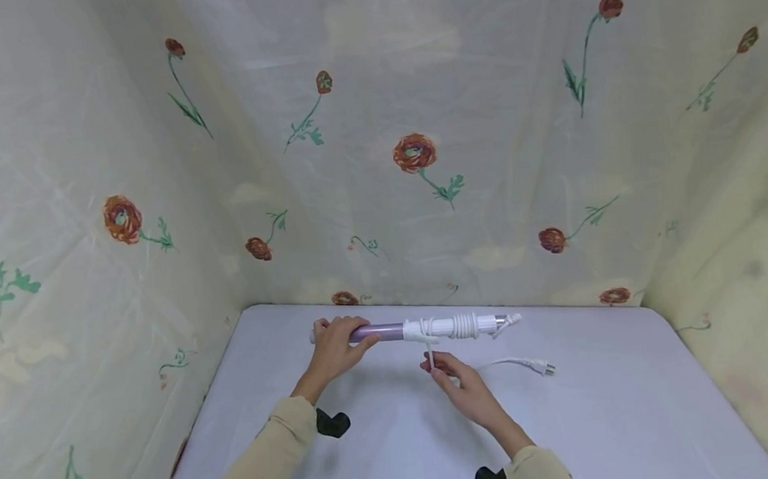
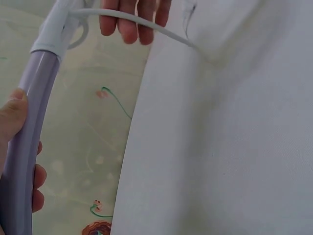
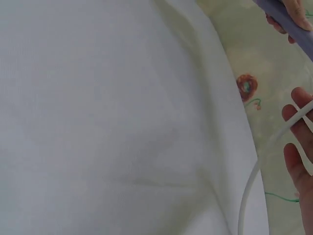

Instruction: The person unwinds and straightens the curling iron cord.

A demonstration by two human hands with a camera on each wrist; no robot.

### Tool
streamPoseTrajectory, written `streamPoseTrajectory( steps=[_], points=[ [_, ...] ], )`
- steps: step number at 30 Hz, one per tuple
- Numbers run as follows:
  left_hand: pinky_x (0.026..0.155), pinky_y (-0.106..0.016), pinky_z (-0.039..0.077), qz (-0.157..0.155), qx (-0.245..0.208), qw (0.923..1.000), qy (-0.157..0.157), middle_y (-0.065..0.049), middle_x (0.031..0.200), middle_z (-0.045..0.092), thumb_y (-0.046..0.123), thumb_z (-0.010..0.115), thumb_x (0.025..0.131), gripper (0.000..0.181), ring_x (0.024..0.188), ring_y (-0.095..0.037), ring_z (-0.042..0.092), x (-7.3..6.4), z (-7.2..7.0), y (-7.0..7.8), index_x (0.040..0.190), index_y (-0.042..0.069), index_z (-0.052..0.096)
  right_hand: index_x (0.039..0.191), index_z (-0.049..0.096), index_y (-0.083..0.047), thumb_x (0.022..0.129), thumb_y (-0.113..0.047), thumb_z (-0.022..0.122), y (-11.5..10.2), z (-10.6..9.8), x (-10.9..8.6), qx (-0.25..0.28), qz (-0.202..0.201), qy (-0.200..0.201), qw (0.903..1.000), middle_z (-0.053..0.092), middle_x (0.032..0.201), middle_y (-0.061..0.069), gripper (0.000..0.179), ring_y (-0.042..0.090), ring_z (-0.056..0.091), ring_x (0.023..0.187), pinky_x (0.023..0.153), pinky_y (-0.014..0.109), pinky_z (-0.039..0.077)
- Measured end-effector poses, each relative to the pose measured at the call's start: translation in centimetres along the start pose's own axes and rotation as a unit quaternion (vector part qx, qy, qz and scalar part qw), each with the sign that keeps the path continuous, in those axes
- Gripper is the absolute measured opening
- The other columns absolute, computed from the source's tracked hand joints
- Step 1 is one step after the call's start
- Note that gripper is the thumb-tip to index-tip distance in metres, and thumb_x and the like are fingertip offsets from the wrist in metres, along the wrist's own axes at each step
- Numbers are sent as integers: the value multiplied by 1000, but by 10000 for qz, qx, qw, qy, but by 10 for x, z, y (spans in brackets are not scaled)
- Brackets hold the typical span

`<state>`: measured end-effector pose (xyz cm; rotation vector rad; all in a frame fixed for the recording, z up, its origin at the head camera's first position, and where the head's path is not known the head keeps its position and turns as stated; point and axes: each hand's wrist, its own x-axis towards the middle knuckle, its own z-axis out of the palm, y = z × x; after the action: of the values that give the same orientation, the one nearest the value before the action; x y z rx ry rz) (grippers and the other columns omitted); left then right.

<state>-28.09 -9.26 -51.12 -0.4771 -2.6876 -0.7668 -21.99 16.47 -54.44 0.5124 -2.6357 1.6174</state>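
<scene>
My left hand (image 1: 338, 346) grips the purple end of a long purple-and-white stick-shaped appliance (image 1: 387, 332), held roughly level over the table. Several turns of its white power cord (image 1: 463, 326) are wound around the white section. From there a loose length of cord (image 2: 142, 20) runs to my right hand (image 1: 462, 390), just below and in front of the appliance. In the right wrist view that cord lies across the extended fingers (image 3: 299, 128), and the thumb stands apart from it. A two-pin plug (image 1: 543, 367) at the cord's end is right of this hand.
A white-covered table (image 1: 627, 401) with rounded far corners spreads beneath both hands. Pale fabric printed with red flowers (image 1: 414, 153) encloses it at the back and both sides. Dark heart-shaped patches (image 1: 333, 424) show beside both wrists.
</scene>
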Motion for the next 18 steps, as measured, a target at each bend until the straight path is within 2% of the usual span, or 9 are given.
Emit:
streamPoseTrajectory(
  steps=[4,8,11,18],
  points=[
    [92,-51,24,17,-8,10000,45,-3,103,70,50,65,84,41,92,-20,57,0,0,0,108,16,66,112,61,-6,99,-20,48,-3,3,1,489,93,528,9974,67,92,6,23,17,63,90,81,28,49],
    [92,-50,24,14,-16,10000,17,-2,103,70,50,64,84,41,92,-20,57,2,0,0,108,16,66,104,61,-2,100,-16,46,-4,-1,1,678,157,886,9936,55,76,6,21,8,50,67,60,22,43],
    [92,-50,23,-15,-20,10000,-35,-2,104,70,51,64,85,42,93,-20,57,2,2,0,108,17,66,103,60,-3,101,-18,45,-3,-4,2,649,261,1021,9923,47,72,4,22,5,42,62,55,21,38],
    [91,-49,24,-33,32,10000,-61,-2,102,70,52,63,85,42,93,-20,57,0,3,-1,108,17,65,104,59,-2,101,-21,45,-5,-12,-1,937,289,1273,9870,45,73,2,24,5,42,63,56,21,37]
  ],
)
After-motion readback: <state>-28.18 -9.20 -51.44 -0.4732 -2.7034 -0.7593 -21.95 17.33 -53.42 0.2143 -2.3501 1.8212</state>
